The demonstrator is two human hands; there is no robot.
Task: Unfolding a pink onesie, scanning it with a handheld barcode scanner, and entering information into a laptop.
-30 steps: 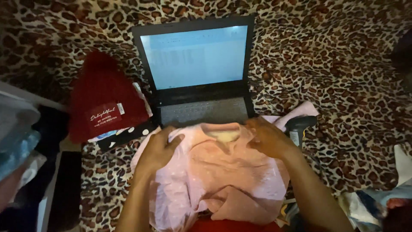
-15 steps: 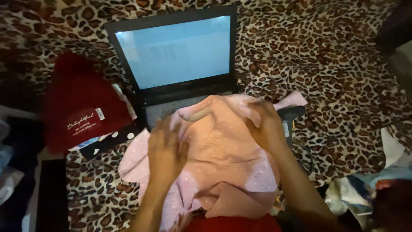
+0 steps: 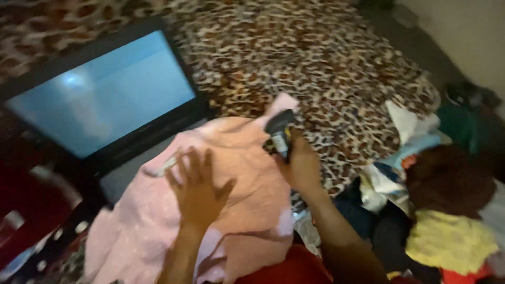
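Fingers spread, your left hand (image 3: 197,192) lies flat on the pink garment (image 3: 210,210) at centre frame; your right hand (image 3: 301,167), just right of it, is closed around a dark handheld scanner (image 3: 279,132), its head tipped toward the cloth; the garment is already laid out across the open laptop (image 3: 100,100)'s lower edge at the left (its screen glows blue), on the leopard-print cover (image 3: 315,63); judging from this, spreading is done and scanning is not yet done; a heap of other clothes (image 3: 436,210) sits at the lower right.
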